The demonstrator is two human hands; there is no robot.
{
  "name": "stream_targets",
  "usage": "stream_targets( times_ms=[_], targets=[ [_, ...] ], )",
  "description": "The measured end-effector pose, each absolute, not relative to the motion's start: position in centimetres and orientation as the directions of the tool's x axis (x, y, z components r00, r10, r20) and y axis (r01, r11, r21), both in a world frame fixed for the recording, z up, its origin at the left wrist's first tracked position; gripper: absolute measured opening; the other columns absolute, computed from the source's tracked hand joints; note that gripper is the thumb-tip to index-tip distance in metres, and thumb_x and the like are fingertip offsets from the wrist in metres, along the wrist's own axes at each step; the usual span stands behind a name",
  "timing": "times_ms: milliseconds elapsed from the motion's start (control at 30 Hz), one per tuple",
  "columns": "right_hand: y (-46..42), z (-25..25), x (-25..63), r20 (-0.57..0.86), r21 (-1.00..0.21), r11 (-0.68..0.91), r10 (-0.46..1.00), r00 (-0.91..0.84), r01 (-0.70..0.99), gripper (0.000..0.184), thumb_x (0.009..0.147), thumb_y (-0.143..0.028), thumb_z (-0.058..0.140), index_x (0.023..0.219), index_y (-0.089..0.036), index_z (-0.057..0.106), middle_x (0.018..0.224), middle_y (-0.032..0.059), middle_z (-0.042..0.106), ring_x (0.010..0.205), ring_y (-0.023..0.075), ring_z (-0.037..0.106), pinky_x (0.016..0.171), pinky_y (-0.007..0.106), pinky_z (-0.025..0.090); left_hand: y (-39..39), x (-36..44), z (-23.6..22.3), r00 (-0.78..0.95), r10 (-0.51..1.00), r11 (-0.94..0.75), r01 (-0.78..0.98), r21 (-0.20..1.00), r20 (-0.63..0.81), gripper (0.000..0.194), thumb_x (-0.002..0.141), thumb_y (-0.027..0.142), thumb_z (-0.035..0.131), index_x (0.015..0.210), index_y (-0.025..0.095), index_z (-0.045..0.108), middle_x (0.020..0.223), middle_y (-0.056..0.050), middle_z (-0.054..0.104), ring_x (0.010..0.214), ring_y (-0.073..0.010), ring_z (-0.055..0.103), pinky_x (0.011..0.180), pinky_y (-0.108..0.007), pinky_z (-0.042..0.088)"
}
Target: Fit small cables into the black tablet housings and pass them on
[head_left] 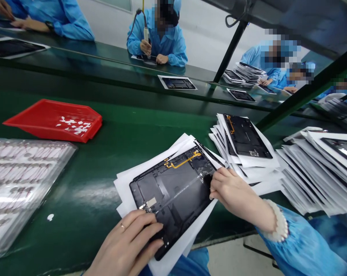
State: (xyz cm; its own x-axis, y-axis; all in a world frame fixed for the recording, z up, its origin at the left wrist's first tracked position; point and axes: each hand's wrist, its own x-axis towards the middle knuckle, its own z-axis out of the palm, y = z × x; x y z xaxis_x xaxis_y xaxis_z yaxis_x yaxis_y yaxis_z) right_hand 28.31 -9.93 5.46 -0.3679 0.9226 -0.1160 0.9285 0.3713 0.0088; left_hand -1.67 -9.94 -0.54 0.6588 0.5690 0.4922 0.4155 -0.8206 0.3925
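A black tablet back cover (176, 191) lies, inner side up, on white paper sheets (130, 172) in front of me. An orange flex cable (183, 161) runs along its far part, with small metal parts near the corners. My left hand (130, 241) rests on the near left corner, fingers stretched over the cover and thumb apart. At the right edge, my right hand (229, 191) is closed, its fingertips pinching the cover's rim; what lies under those tips is partly hidden.
At left are a red bin (46, 119) with white pieces and a clear tray (20, 184) of wired round parts. A small white piece (50, 217) lies nearby. Stacked covers (245, 138) and papers (314, 172) stand right. Co-workers (158, 42) sit beyond, near a slanted post (300, 88).
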Motion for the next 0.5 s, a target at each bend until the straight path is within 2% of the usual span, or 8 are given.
stream_targets(
  times_ms=[100, 167, 200, 267, 333, 367, 433, 500],
  targets=[
    [-10.3, 5.0, 27.6, 0.017, 0.209, 0.389, 0.916, -0.401, 0.897, 0.015, 0.08, -0.023, 0.068, 0.068, -0.016, 0.061, 0.074, 0.0059, 0.06, 0.078, 0.0217, 0.051, 0.073, 0.035, 0.037, -9.8, -2.3, -0.9, 0.692, 0.555, -0.826, 0.391, 0.406, 0.462, 0.019, 0.095, 0.031, 0.048, 0.096, 0.02, 0.064, 0.096, -0.005, 0.064, 0.093, -0.0164, 0.058, 0.083, -0.024, 0.048],
    [-10.0, 5.3, 27.7, 0.049, 0.228, 0.381, 0.915, -0.402, 0.896, 0.019, 0.081, -0.026, 0.067, 0.067, -0.016, 0.06, 0.072, 0.0063, 0.06, 0.077, 0.0224, 0.053, 0.071, 0.035, 0.038, -9.6, -2.9, -1.0, 0.74, 0.516, -0.846, 0.362, 0.39, 0.432, 0.018, 0.093, 0.034, 0.051, 0.096, 0.022, 0.064, 0.1, -0.005, 0.063, 0.097, -0.0175, 0.058, 0.084, -0.025, 0.049],
    [-9.7, 5.5, 28.0, 0.05, 0.179, 0.384, 0.916, -0.398, 0.906, 0.02, 0.083, -0.028, 0.065, 0.067, -0.017, 0.06, 0.072, 0.006, 0.06, 0.076, 0.0221, 0.054, 0.07, 0.035, 0.038, -9.5, -3.2, -1.0, 0.765, 0.492, -0.859, 0.35, 0.372, 0.415, 0.018, 0.092, 0.036, 0.053, 0.098, 0.022, 0.064, 0.102, -0.005, 0.063, 0.099, -0.018, 0.057, 0.085, -0.025, 0.049],
    [-9.1, 5.9, 29.2, 0.083, -0.023, 0.344, 0.936, -0.341, 0.939, 0.022, 0.089, -0.03, 0.057, 0.069, -0.019, 0.06, 0.074, 0.0048, 0.063, 0.075, 0.0199, 0.057, 0.07, 0.032, 0.04, -9.3, -3.6, -0.9, 0.801, 0.456, -0.88, 0.34, 0.332, 0.388, 0.019, 0.092, 0.037, 0.053, 0.101, 0.024, 0.064, 0.106, -0.004, 0.063, 0.103, -0.018, 0.057, 0.086, -0.024, 0.049],
    [-8.6, 5.8, 30.8, 0.162, -0.214, 0.19, 0.974, -0.157, 0.958, 0.023, 0.092, -0.031, 0.049, 0.075, -0.02, 0.061, 0.079, 0.0036, 0.066, 0.075, 0.0173, 0.06, 0.07, 0.028, 0.042, -9.1, -3.7, -0.9, 0.807, 0.429, -0.896, 0.324, 0.305, 0.405, 0.019, 0.095, 0.033, 0.048, 0.099, 0.025, 0.064, 0.102, -0.002, 0.064, 0.103, -0.0157, 0.057, 0.087, -0.021, 0.048],
    [-8.5, 5.6, 31.6, 0.187, -0.264, 0.08, 0.982, -0.031, 0.961, 0.023, 0.093, -0.032, 0.047, 0.079, -0.021, 0.061, 0.081, 0.0034, 0.067, 0.074, 0.0172, 0.061, 0.07, 0.028, 0.043, -9.0, -3.6, -0.9, 0.804, 0.415, -0.904, 0.312, 0.293, 0.425, 0.021, 0.097, 0.031, 0.045, 0.097, 0.025, 0.065, 0.099, -0.001, 0.065, 0.102, -0.0144, 0.057, 0.088, -0.02, 0.047],
    [-8.5, 4.8, 32.9, 0.169, -0.26, -0.122, 0.971, 0.169, 0.958, 0.024, 0.093, -0.035, 0.045, 0.081, -0.021, 0.06, 0.08, 0.0039, 0.067, 0.072, 0.0192, 0.062, 0.067, 0.029, 0.043, -8.9, -3.1, -0.8, 0.783, 0.385, -0.919, 0.278, 0.28, 0.488, 0.028, 0.099, 0.027, 0.038, 0.093, 0.024, 0.065, 0.092, 0.0, 0.066, 0.098, -0.0122, 0.059, 0.091, -0.018, 0.044],
    [-8.7, 3.9, 33.7, 0.063, -0.227, -0.202, 0.973, 0.221, 0.953, 0.027, 0.093, -0.038, 0.042, 0.079, -0.022, 0.06, 0.076, 0.0041, 0.068, 0.07, 0.0207, 0.063, 0.065, 0.029, 0.042, -8.9, -2.5, -0.5, 0.735, 0.379, -0.923, 0.255, 0.289, 0.562, 0.034, 0.101, 0.025, 0.034, 0.087, 0.022, 0.064, 0.084, 0.001, 0.066, 0.092, -0.0106, 0.06, 0.094, -0.016, 0.042]
  ],
)
